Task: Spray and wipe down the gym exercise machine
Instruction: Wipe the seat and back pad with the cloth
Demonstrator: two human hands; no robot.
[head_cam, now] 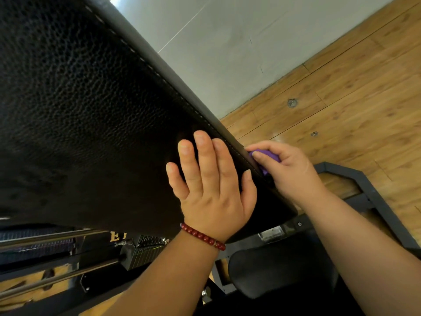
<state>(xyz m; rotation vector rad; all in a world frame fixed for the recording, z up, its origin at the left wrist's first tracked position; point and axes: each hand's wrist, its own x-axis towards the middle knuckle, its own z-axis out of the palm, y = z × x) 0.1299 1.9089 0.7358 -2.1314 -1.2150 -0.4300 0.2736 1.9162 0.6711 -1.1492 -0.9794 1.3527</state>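
Right grip (287,169) curled round purple cloth (265,156), pressing it to the stitched side edge of the black padded backrest (91,110), centre-right of frame. Left grip (211,185) flat on the pad face just beside, fingers straight. Red bead bracelet (202,237) on that wrist. Wood floor (353,99) at right.

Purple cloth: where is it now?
Head view, right of centre: the purple cloth is gripped in the right hand against the stitched edge of the black pad, beside the flat left hand.

A bracelet (202,237) of dark red beads is circling the wrist of the left hand (211,190). Both forearms (364,247) are showing bare.
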